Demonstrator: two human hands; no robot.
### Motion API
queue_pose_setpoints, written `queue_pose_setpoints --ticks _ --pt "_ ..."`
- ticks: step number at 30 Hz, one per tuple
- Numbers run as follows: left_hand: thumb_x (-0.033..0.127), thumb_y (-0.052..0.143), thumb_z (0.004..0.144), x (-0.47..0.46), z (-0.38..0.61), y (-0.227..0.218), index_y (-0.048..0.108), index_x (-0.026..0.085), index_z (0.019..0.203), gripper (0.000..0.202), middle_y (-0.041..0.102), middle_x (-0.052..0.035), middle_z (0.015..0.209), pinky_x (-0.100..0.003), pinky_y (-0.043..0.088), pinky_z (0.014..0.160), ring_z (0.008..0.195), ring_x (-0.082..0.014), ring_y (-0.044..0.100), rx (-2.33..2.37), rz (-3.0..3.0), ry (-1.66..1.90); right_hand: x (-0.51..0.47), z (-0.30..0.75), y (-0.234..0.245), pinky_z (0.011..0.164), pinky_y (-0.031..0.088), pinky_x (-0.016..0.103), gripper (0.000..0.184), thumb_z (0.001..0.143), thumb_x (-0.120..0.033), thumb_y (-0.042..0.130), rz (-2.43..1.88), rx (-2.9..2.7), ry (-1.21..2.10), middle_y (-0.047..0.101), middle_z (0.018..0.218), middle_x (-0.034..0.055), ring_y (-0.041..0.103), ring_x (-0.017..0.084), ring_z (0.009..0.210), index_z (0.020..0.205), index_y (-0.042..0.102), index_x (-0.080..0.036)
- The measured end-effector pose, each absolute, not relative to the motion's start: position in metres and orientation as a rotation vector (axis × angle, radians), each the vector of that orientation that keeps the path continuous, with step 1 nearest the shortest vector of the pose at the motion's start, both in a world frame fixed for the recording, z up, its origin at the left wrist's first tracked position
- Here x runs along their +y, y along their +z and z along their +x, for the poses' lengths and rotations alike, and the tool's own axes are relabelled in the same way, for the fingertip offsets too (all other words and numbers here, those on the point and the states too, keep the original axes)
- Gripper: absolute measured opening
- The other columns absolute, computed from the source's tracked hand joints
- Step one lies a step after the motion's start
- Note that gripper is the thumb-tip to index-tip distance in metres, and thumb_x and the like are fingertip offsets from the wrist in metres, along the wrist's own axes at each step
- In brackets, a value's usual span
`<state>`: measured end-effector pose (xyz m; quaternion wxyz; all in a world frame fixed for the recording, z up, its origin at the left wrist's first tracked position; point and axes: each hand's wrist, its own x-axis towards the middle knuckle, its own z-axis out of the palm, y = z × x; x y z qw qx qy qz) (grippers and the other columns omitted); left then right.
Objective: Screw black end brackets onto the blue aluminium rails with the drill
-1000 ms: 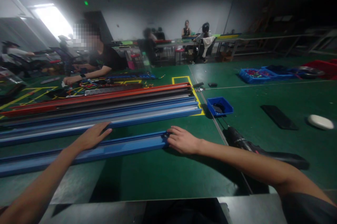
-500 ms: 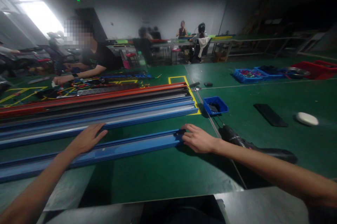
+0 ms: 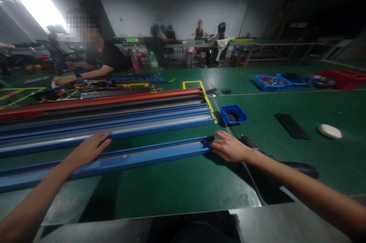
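Note:
A long blue channel rail (image 3: 148, 155) lies across the near side of the green table, its open face up. My left hand (image 3: 88, 149) rests over the rail with fingers stretched toward its far edge and thumb apart. At the rail's right end, my right hand (image 3: 230, 147) has its fingers closed round the tip. A small black piece (image 3: 208, 139) shows in the channel there, partly hidden by the fingers. Just beyond lie more blue rails (image 3: 171, 123), then black and orange-red rails (image 3: 160, 95), side by side.
Right of the rails sits a small blue bin (image 3: 233, 114) with black parts. A dark power tool (image 3: 300, 168) lies partly behind my right forearm. Farther right are a black slab (image 3: 291, 125) and a white oval object (image 3: 329, 131). Across the table a co-worker (image 3: 97, 60) handles wires.
The near blue rail has slid to the right, along with my right hand at its end. My left hand stays in nearly the same place over it.

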<state>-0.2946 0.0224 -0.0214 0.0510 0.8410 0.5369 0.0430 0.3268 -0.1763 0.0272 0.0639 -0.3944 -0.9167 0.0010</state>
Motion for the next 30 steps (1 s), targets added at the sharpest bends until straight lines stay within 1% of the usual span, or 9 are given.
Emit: queue_pose_setpoints --ticks 6,8,12,15,19,21,23,27,30 --pt "0.077 0.021 0.094 0.017 -0.296 -0.018 0.061 0.006 0.143 0.096 0.063 -0.0195 0.143 -0.05 0.04 0.12 0.133 -0.0338 0.059 1.652 2.575 0.121 -0.178 0.337 0.025 0.104 0.044 0.056 0.018 0.1 -0.021 0.058 -1.252 -2.724 -0.015 0.076 0.103 0.0141 0.053 0.036 0.125 0.107 0.073 -0.017" --pt "0.077 0.02 0.093 0.013 -0.295 -0.017 0.063 0.006 0.141 0.096 0.064 -0.02 0.141 -0.051 0.043 0.118 0.13 -0.0341 0.061 1.662 2.568 0.13 -0.18 0.338 0.026 0.105 0.044 0.057 0.018 0.099 -0.025 0.06 -1.259 -2.719 0.001 0.075 0.106 0.0151 0.054 0.037 0.125 0.108 0.073 -0.016" --pt "0.074 0.023 0.095 0.007 -0.297 -0.019 0.063 0.007 0.141 0.091 0.067 -0.0199 0.136 -0.052 0.046 0.114 0.125 -0.0335 0.065 1.653 2.563 0.173 -0.182 0.335 0.038 0.104 0.048 0.056 0.044 0.096 -0.049 0.066 -1.222 -2.664 0.155 0.072 0.12 0.0195 0.056 0.037 0.125 0.122 0.069 -0.013" --pt "0.074 0.023 0.094 0.006 -0.3 -0.021 0.059 0.007 0.146 0.092 0.067 -0.0201 0.135 -0.052 0.046 0.114 0.123 -0.0331 0.065 1.653 2.553 0.173 -0.175 0.332 0.045 0.11 0.047 0.054 0.06 0.1 -0.056 0.06 -1.221 -2.572 0.24 0.064 0.14 0.0201 0.057 0.034 0.131 0.14 0.06 -0.012" --pt "0.075 0.022 0.093 0.005 -0.301 -0.022 0.057 0.005 0.147 0.095 0.066 -0.0213 0.136 -0.053 0.044 0.115 0.124 -0.0338 0.065 1.651 2.551 0.131 -0.151 0.331 0.038 0.125 0.03 0.058 0.081 0.102 -0.063 0.05 -1.343 -2.492 0.159 0.036 0.167 0.0203 0.032 0.035 0.155 0.163 0.034 -0.012" --pt "0.074 0.022 0.094 0.003 -0.301 -0.021 0.058 0.006 0.147 0.093 0.066 -0.0209 0.136 -0.053 0.045 0.115 0.123 -0.0341 0.065 1.661 2.552 0.121 -0.137 0.333 0.028 0.128 0.023 0.058 0.087 0.103 -0.066 0.044 -1.423 -2.494 0.202 0.029 0.168 0.023 0.023 0.037 0.158 0.164 0.031 -0.006" --pt "0.073 0.022 0.095 0.001 -0.302 -0.022 0.058 0.007 0.147 0.091 0.066 -0.0207 0.136 -0.053 0.045 0.115 0.125 -0.0346 0.064 1.661 2.56 0.118 -0.127 0.335 0.019 0.129 0.02 0.058 0.097 0.098 -0.073 0.048 -1.484 -2.53 0.288 0.028 0.168 0.0243 0.022 0.039 0.158 0.163 0.032 -0.003" --pt "0.073 0.023 0.095 -0.002 -0.307 -0.028 0.058 0.006 0.147 0.091 0.066 -0.0205 0.138 -0.053 0.042 0.118 0.13 -0.0346 0.062 1.629 2.604 0.13 -0.118 0.338 0.009 0.129 0.023 0.056 0.107 0.092 -0.078 0.054 -1.494 -2.557 0.336 0.027 0.168 0.0241 0.023 0.04 0.157 0.164 0.031 -0.003" --pt "0.073 0.025 0.094 -0.002 -0.311 -0.032 0.061 0.006 0.143 0.091 0.066 -0.0207 0.137 -0.053 0.04 0.119 0.129 -0.0352 0.062 1.632 2.642 0.126 -0.119 0.339 0.009 0.129 0.024 0.054 0.105 0.093 -0.075 0.055 -1.487 -2.564 0.328 0.028 0.168 0.0242 0.024 0.039 0.157 0.164 0.031 -0.002"
